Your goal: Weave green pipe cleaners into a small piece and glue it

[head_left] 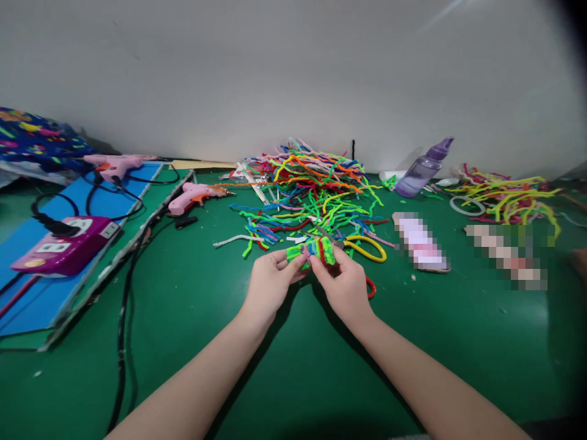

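Note:
A small bow-like piece of fuzzy pipe cleaners (322, 249), green with pink, blue and red stripes, is held up between both hands over the green table (197, 342). My left hand (270, 281) pinches its left side, and my right hand (343, 284) pinches its right side, with the thumbs near each other at the middle. Just beyond and beside my right hand lie scissors with a yellow handle loop (372, 247) and a red one, partly hidden by that hand. Behind the piece spreads a large pile of colourful pipe cleaners (316, 177).
On the left are pink glue guns (195, 197), a purple power strip (68, 247) on a blue board (27, 305), and black cables. To the right stand a purple bottle (424, 168), a blurred phone-like object (420, 242) and more pipe cleaners (509, 195).

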### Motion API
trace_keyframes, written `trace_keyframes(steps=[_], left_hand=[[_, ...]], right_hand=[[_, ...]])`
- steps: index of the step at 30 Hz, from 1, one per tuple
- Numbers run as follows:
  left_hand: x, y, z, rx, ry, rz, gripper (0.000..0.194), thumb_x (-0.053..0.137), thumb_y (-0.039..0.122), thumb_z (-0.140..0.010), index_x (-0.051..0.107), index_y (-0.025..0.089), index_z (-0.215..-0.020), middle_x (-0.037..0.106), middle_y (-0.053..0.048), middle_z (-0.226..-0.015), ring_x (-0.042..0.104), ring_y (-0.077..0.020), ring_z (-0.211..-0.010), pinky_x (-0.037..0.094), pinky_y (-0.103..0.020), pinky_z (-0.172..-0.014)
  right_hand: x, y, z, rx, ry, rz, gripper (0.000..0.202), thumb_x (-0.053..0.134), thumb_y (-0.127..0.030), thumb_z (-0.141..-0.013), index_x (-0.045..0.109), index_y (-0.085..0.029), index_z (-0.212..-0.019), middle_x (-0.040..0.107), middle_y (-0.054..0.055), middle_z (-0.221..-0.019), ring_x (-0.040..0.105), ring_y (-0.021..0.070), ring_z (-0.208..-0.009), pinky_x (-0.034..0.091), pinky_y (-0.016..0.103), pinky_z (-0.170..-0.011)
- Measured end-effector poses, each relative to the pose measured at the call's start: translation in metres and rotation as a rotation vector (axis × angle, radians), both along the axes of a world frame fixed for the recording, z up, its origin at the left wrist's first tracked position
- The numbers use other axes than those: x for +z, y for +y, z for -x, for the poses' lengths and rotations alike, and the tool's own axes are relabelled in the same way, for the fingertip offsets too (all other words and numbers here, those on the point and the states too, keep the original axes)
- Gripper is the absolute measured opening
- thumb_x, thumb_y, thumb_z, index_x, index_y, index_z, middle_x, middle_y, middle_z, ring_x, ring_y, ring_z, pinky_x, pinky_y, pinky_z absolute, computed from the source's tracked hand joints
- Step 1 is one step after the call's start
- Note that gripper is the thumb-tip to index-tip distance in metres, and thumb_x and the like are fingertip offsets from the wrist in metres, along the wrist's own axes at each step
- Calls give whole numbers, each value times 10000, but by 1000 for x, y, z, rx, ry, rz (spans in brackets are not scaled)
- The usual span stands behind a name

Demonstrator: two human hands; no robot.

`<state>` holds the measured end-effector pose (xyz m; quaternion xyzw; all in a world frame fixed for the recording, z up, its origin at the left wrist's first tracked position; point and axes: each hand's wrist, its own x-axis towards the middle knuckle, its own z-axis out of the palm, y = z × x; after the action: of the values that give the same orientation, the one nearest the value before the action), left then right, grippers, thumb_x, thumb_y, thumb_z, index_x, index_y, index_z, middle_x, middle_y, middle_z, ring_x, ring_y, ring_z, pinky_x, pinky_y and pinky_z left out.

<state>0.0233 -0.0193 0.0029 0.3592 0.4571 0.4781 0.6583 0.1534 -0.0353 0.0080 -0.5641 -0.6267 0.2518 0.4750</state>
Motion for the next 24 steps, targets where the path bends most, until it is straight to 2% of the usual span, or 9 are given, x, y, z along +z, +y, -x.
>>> trace_keyframes(steps=[5, 12, 16, 20, 24], left_hand=[[-1, -2, -3, 29, 41, -71, 236, 751, 317, -666, 653, 122, -756, 672, 5, -652, 644, -128, -664, 552, -277, -727], [4, -9, -9, 4, 0, -179, 285, 612, 388, -785, 674, 138, -908, 683, -32, -856, 603, -133, -737, 504, -258, -724], [8, -11, -8, 20, 11, -161, 288, 571, 414, -807, 665, 143, -840, 639, -5, -750, 536, -109, -649, 459, -213, -630], [9, -13, -5, 61, 70, -166, 332, 530, 454, -832, 617, 151, -732, 544, 31, -635, 452, -87, -583, 390, -186, -559], [10, -14, -5, 12, 94, -216, 274, 546, 422, -833, 634, 163, -832, 564, 21, -685, 490, -102, -634, 392, -187, -574]], right_hand=[[-5, 1, -2, 12, -301, -294, 293, 487, -229, -885, 600, -167, -1148, 694, 76, -971, 652, 174, -832, 519, 274, -731], [-5, 3, -14, 10, -801, -500, 429, 450, -231, -921, 446, -89, -1325, 654, 78, -828, 617, 158, -690, 462, 257, -598], [-1, 0, -11, -32, -926, -547, 483, 449, -281, -917, 407, -85, -1357, 618, 45, -746, 573, 140, -618, 402, 258, -528], [0, -4, -1, -28, -976, -505, 547, 431, -319, -898, 379, -38, -1364, 589, 63, -771, 554, 169, -683, 411, 275, -548], [0, -5, 4, 35, -990, -413, 613, 418, -333, -880, 287, -71, -1418, 575, 89, -837, 543, 213, -771, 449, 296, -584]])
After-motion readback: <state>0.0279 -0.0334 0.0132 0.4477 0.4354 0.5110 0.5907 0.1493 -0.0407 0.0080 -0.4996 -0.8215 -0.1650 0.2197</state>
